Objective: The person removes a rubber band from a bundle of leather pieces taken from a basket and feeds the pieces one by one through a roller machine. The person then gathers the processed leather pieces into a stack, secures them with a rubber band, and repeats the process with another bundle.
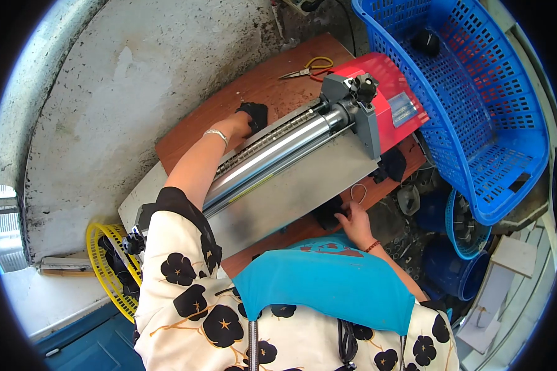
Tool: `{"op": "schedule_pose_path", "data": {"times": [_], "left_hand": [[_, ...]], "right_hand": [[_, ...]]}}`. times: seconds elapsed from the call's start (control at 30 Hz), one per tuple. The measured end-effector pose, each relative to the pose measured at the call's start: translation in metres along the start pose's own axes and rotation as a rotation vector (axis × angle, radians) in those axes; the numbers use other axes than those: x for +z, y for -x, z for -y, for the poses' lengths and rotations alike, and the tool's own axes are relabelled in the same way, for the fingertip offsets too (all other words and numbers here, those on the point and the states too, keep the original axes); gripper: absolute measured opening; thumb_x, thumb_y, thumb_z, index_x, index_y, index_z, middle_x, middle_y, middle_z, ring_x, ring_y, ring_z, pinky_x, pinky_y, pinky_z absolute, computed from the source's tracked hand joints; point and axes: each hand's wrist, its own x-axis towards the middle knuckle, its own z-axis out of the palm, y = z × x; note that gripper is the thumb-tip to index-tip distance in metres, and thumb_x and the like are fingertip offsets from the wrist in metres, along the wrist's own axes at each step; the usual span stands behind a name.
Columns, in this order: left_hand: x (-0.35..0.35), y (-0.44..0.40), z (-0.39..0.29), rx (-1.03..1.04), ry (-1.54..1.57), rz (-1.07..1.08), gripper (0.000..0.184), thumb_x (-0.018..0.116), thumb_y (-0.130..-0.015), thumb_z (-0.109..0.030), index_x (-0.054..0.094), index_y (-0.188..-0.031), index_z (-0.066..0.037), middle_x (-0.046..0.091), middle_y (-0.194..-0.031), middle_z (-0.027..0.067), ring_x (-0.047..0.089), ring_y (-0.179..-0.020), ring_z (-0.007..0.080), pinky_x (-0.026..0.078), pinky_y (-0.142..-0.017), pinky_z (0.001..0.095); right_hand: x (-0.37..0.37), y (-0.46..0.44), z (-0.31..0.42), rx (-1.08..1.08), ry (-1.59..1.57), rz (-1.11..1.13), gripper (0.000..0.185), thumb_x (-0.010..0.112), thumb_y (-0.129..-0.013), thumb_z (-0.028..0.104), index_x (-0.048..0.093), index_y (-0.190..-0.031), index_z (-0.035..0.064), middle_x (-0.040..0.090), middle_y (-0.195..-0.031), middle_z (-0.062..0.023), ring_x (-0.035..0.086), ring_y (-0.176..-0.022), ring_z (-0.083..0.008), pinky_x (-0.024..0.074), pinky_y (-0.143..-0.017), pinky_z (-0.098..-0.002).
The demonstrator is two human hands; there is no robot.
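A machine with a long shiny metal roller (272,159) and a red end housing (387,83) lies diagonally on a brown wooden table (198,128). Reaching over the roller, my left hand (241,125) is closed on a black piece (254,115) behind the machine. My right hand (356,225) is at the table's front edge, its fingers on a dark piece (329,213) beside the metal plate (303,191). A thin pale loop (358,193) lies just above that hand. More black pieces (392,164) sit below the red housing.
Yellow-and-red-handled scissors (309,68) lie at the table's back. A large blue basket (439,117) stands at the right, with a smaller blue basket (458,238) and a blue bucket (455,275) below. A yellow basket (99,260) holds black pieces at the left.
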Motion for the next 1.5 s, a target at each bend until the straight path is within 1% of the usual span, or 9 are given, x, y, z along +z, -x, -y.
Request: {"op": "schedule_pose_path", "data": {"times": [0.17,0.4,0.47,0.53,0.6,0.63,0.77,1.03,1.5], "left_hand": [[-0.010,-0.008,0.023,0.083,0.118,-0.212,0.037,0.062,-0.080,-0.010,0.066,-0.117,-0.004,0.064,-0.119,0.0185,0.060,-0.113,0.0324,0.046,-0.098,0.0388],[-0.028,0.035,-0.035,0.202,0.087,-0.312,0.037,0.058,-0.084,-0.010,0.064,-0.120,-0.007,0.061,-0.123,0.0173,0.058,-0.115,0.0338,0.045,-0.099,0.0405],[-0.033,0.047,-0.053,0.266,0.085,-0.338,0.037,0.058,-0.084,-0.011,0.063,-0.121,-0.007,0.060,-0.124,0.0169,0.056,-0.117,0.0332,0.045,-0.100,0.0403],[-0.034,0.058,-0.069,0.333,0.083,-0.359,0.037,0.058,-0.085,-0.011,0.063,-0.121,-0.006,0.059,-0.125,0.0165,0.055,-0.118,0.0326,0.044,-0.101,0.0401],[-0.037,0.068,-0.082,0.396,0.134,-0.372,0.036,0.057,-0.086,-0.013,0.063,-0.121,-0.006,0.059,-0.125,0.0168,0.054,-0.120,0.0307,0.043,-0.102,0.0392],[-0.036,0.069,-0.085,0.398,0.133,-0.375,0.036,0.057,-0.086,-0.013,0.063,-0.121,-0.006,0.059,-0.125,0.0168,0.054,-0.120,0.0307,0.043,-0.102,0.0392],[-0.036,0.081,-0.107,0.511,0.326,-0.345,0.031,0.055,-0.089,-0.014,0.065,-0.116,-0.003,0.065,-0.112,0.0159,0.061,-0.107,0.0279,0.045,-0.096,0.0351],[-0.028,0.087,-0.149,0.484,0.361,-0.227,0.050,0.041,-0.097,-0.041,0.066,-0.104,0.003,0.066,-0.105,0.0239,0.062,-0.099,0.0377,0.045,-0.090,0.0411],[-0.025,0.072,-0.151,0.459,0.487,-0.209,0.045,0.043,-0.097,-0.037,0.063,-0.110,0.001,0.065,-0.112,0.0200,0.061,-0.104,0.0330,0.044,-0.092,0.0390]], "right_hand": [[-0.041,0.006,0.016,0.366,-0.887,0.212,0.032,0.071,-0.085,0.010,0.061,-0.114,-0.0002,0.067,-0.092,-0.0042,0.060,-0.071,-0.0086,0.0486,-0.056,-0.0226],[-0.096,0.004,0.061,0.373,-1.010,0.165,0.026,0.066,-0.091,0.017,0.062,-0.109,-0.0019,0.067,-0.089,-0.0034,0.059,-0.071,-0.0052,0.0484,-0.058,-0.0210],[-0.093,-0.008,0.073,0.168,-1.037,0.006,0.022,0.064,-0.093,0.018,0.062,-0.105,-0.0010,0.065,-0.085,-0.0016,0.056,-0.073,-0.0038,0.0474,-0.063,-0.0211],[-0.092,-0.025,0.078,0.107,-0.943,-0.046,0.022,0.062,-0.094,0.020,0.062,-0.098,-0.0013,0.062,-0.078,-0.0006,0.052,-0.072,-0.0041,0.0448,-0.063,-0.0235],[-0.101,-0.039,0.083,-0.022,-0.388,-0.054,0.027,0.061,-0.093,0.025,0.061,-0.092,-0.0024,0.060,-0.075,-0.0077,0.056,-0.069,-0.0115,0.0450,-0.063,-0.0291],[-0.102,-0.047,0.082,-0.043,-0.306,-0.049,0.034,0.060,-0.092,0.029,0.059,-0.085,-0.0041,0.056,-0.070,-0.0158,0.058,-0.065,-0.0211,0.0448,-0.062,-0.0360],[-0.121,-0.066,0.091,-0.064,-0.066,0.028,0.039,0.058,-0.090,0.030,0.059,-0.075,-0.0058,0.058,-0.066,-0.0223,0.059,-0.064,-0.0376,0.0461,-0.063,-0.0438],[-0.128,-0.113,0.104,-0.078,0.136,-0.014,0.039,0.061,-0.087,0.031,0.067,-0.076,-0.0057,0.063,-0.072,-0.0251,0.064,-0.074,-0.0414,0.0497,-0.072,-0.0475],[-0.112,-0.106,0.107,-0.025,-0.082,-0.122,0.033,0.063,-0.087,0.028,0.070,-0.086,-0.0046,0.067,-0.078,-0.0231,0.066,-0.079,-0.0373,0.0507,-0.074,-0.0428]]}}
